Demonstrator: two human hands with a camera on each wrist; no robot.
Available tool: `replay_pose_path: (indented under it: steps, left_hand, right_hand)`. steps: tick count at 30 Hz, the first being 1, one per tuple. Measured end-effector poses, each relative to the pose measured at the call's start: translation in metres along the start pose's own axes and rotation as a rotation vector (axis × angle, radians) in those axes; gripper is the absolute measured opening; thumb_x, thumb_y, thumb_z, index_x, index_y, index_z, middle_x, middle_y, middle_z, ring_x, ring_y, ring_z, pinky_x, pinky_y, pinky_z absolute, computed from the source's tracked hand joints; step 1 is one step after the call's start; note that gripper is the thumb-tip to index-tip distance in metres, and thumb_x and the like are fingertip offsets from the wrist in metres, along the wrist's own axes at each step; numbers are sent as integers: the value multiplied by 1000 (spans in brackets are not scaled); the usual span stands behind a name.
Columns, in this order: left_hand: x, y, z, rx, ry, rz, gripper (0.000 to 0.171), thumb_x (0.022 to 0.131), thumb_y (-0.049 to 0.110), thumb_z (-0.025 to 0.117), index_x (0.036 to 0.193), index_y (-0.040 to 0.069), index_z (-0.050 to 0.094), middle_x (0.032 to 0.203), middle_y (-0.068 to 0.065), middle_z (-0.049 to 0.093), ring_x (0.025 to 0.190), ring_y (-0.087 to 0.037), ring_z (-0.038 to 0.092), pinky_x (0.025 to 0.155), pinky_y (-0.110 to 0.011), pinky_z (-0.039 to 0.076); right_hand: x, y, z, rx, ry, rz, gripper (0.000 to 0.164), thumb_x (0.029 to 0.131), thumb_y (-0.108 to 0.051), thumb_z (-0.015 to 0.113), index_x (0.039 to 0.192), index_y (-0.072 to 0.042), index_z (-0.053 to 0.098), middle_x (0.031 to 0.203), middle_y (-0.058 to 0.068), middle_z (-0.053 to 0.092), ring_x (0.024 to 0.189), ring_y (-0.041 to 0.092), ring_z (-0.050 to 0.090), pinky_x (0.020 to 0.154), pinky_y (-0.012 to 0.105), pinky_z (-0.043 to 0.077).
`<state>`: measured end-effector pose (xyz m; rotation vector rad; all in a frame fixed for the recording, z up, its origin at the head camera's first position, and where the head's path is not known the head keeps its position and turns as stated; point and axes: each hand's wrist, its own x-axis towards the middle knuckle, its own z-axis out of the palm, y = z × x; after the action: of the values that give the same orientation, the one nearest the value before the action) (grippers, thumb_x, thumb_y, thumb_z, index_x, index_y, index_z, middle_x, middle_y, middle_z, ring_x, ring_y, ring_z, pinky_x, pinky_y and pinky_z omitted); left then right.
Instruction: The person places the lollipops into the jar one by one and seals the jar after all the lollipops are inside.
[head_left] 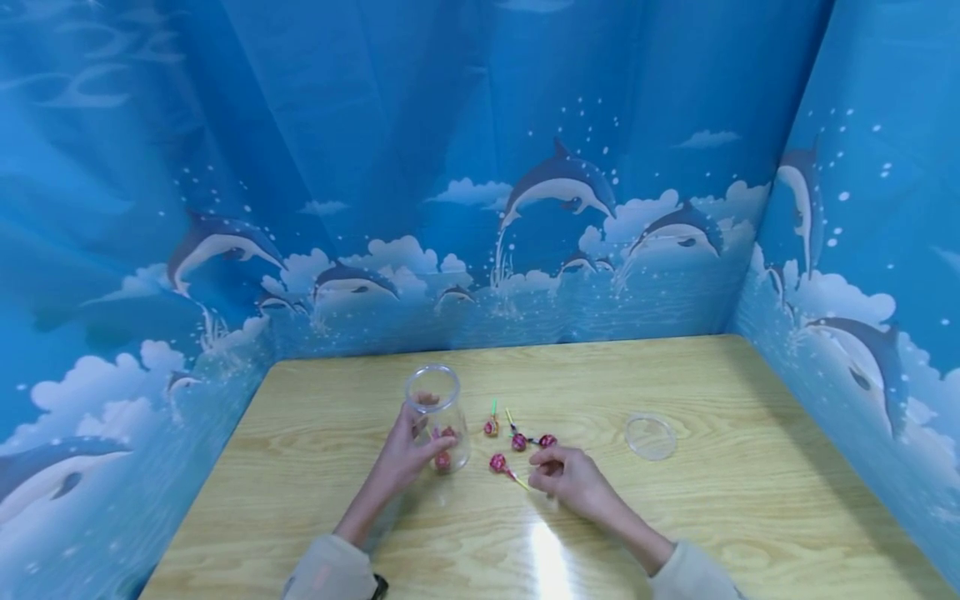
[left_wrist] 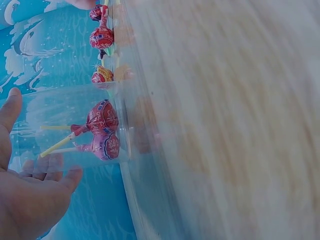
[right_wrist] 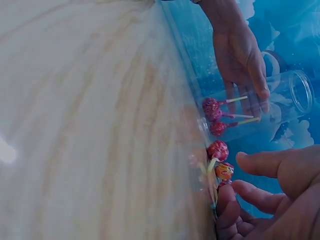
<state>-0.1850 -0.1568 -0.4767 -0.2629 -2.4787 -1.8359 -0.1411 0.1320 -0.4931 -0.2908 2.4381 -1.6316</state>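
A clear plastic jar (head_left: 461,437) stands upright on the table, its mouth uncovered. My left hand (head_left: 405,454) grips it around the side, thumb in front. Inside the jar sit three lollipops (right_wrist: 212,107), heads at the bottom and sticks up. My right hand (head_left: 573,482) is just above the table to the right, thumb and fingers apart in the right wrist view, with nothing seen between them. Closest to it lie a red lollipop (head_left: 498,462) with a yellow stick and another red one (head_left: 547,440). A purplish-red lollipop (head_left: 519,442) and an orange-red one (head_left: 491,427) lie behind.
A round clear lid (head_left: 651,437) lies flat on the wooden table (head_left: 750,500), right of the loose lollipops. A blue curtain (head_left: 420,167) printed with dolphins hangs behind the table and at both sides.
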Motion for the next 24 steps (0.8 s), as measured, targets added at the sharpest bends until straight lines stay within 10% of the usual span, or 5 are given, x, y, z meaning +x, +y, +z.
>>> replay_pose_path:
  steps: [24]
  left_hand:
    - [0,-1,1,26,6,2,66,83,5,83,138,1,45,145,-24,51,142,-51,40,118,-61,30]
  right_hand:
    - [6,-7,20,-401,75,-8,31,70,-12,92,93,-11,72,91,1,62,85,17,57,79,41,54]
